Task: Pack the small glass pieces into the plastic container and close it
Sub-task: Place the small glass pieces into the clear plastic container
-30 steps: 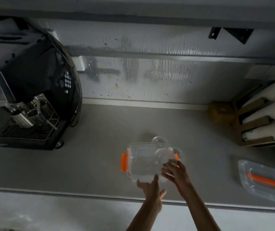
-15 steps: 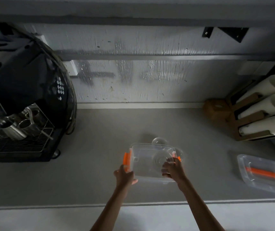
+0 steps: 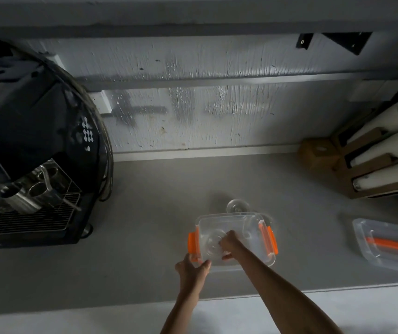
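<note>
A clear plastic container [image 3: 263, 257] with orange side clips stands open on the grey counter. My left hand [image 3: 192, 267] grips its near left corner by the orange clip. My right hand [image 3: 228, 244] reaches inside the container, fingers closed on a small round glass piece [image 3: 213, 242] low near the bottom. Another glass piece [image 3: 250, 227] shows through the container's right part. A further small glass piece [image 3: 236, 206] sits on the counter just behind the container. The container's clear lid [image 3: 386, 244] with an orange strip lies far right on the counter.
A black coffee machine [image 3: 36, 153] with a metal drip grate fills the left side. A brown holder with white cup stacks [image 3: 381, 162] stands at the back right beside a small brown box [image 3: 318, 153]. The counter's front edge runs below my forearms.
My right hand has carried the glass piece from the container's right rim leftward and down inside. My left hand has settled on the near left corner.
</note>
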Demonstrator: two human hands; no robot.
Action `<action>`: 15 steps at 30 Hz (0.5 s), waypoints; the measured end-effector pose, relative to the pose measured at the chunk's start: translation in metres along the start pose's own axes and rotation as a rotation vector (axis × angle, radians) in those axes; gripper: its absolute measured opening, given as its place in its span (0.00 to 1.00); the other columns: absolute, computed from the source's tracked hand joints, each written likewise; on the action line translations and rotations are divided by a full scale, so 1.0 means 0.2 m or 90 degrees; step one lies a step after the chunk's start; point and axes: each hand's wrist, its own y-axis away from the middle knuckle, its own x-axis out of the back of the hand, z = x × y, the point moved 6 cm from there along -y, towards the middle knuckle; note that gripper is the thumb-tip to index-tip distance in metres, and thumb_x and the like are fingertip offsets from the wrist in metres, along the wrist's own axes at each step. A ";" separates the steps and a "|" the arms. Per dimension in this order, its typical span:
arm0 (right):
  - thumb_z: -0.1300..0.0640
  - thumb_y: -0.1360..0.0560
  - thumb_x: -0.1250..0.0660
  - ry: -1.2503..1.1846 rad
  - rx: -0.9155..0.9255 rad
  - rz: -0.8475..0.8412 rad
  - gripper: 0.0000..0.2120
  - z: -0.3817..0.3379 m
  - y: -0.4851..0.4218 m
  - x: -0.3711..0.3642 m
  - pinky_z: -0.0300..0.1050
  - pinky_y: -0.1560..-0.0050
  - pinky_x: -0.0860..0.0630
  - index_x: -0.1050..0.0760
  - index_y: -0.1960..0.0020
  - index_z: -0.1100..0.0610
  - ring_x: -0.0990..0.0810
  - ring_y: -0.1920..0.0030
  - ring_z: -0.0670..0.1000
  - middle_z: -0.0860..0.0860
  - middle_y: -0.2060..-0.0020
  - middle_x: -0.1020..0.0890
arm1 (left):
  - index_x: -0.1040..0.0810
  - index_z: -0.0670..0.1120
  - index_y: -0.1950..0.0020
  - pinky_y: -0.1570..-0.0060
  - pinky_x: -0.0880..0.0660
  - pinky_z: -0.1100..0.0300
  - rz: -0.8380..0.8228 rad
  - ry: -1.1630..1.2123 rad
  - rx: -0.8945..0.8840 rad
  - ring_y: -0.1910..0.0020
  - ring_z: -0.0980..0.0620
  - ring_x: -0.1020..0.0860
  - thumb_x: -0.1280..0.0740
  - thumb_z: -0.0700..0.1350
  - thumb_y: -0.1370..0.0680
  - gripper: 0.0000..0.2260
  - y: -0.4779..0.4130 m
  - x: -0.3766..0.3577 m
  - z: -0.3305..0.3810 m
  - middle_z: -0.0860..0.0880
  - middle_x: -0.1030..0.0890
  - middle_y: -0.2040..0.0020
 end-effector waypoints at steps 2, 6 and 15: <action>0.63 0.21 0.37 -0.033 -0.020 0.017 0.16 0.03 -0.01 -0.01 0.59 0.47 0.18 0.30 0.34 0.64 0.22 0.38 0.63 0.63 0.36 0.25 | 0.21 0.44 0.47 0.54 0.24 0.61 -0.015 -0.009 0.003 0.53 0.44 0.20 0.26 0.46 0.31 0.15 0.00 0.00 0.01 0.40 0.24 0.46; 0.63 0.22 0.34 -0.006 -0.013 0.066 0.23 0.06 -0.02 -0.02 0.56 0.50 0.17 0.32 0.28 0.58 0.25 0.36 0.63 0.62 0.32 0.30 | 0.21 0.44 0.45 0.57 0.28 0.66 -0.034 -0.017 0.018 0.53 0.47 0.21 0.25 0.47 0.32 0.18 -0.03 0.01 0.00 0.42 0.22 0.45; 0.54 0.21 0.39 0.236 0.062 0.140 0.26 0.06 -0.02 -0.04 0.54 0.31 0.29 0.40 0.24 0.53 0.28 0.31 0.60 0.59 0.30 0.31 | 0.23 0.47 0.42 0.57 0.27 0.66 -0.056 -0.049 0.022 0.55 0.50 0.23 0.25 0.49 0.31 0.20 -0.06 0.00 -0.02 0.43 0.27 0.41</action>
